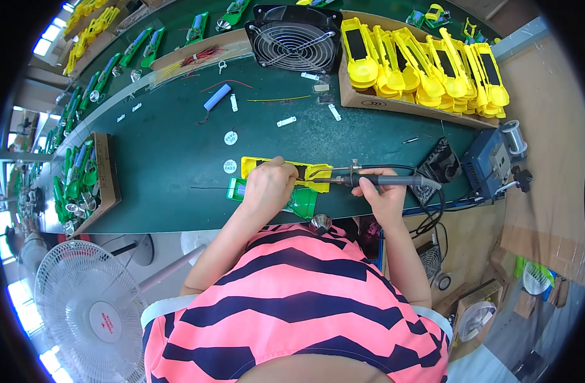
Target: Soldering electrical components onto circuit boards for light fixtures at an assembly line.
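Observation:
My right hand (383,196) is closed around the dark handle of a soldering iron (404,180). The iron points left, its tip over the right end of a yellow plastic housing half (322,187); a thin metal feed tube runs along its upper side. My left hand (270,188) bends over the same housing, fingertips pinched at its inside; what they hold is hidden. Under that hand and nearer to me lies a green housing (303,203), partly covered, with a small silver reflector (320,221) at the table edge.
Behind stand a black fan (295,39) and a carton (394,105) of yellow housings. A blue soldering station (487,163) with a wire spool (512,135) sits right. A blue battery cell (217,97) and white strips lie mid-table. Left is a box (107,167) of green units.

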Demonstrator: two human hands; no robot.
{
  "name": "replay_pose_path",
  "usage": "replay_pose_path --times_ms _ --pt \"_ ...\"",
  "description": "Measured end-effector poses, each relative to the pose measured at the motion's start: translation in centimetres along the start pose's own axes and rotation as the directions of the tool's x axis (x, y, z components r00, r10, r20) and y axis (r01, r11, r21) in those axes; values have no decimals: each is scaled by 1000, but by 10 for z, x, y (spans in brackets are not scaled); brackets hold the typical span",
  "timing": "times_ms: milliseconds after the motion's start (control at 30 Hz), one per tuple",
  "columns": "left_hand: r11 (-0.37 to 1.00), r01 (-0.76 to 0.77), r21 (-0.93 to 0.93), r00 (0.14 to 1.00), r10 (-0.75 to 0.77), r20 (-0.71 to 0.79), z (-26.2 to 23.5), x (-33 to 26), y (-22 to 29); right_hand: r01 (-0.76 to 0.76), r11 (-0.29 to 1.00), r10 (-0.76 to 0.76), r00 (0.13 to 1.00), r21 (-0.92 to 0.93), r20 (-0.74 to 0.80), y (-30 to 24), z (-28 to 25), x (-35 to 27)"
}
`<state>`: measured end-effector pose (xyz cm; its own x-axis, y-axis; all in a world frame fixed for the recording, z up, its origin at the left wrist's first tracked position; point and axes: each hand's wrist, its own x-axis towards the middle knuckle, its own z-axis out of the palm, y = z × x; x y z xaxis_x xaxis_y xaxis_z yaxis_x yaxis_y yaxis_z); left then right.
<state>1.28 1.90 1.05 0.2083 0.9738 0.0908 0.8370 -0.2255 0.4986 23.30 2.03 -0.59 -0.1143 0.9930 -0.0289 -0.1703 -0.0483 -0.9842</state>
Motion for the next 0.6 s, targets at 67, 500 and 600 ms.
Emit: replay_pose_path --times_ms 67,500,600 --pt "1000 -6 10 1000 6 -4 1 0 1 -10 1000 10 1000 -19 11 4 1 1" --pt "996 -32 79 999 30 27 0 3 2 2 999 -1 1000 -37 9 17 7 1" --pt "990 -52 132 998 49 30 1 2 3 -13 997 13 1000 -77 4 12 9 0"
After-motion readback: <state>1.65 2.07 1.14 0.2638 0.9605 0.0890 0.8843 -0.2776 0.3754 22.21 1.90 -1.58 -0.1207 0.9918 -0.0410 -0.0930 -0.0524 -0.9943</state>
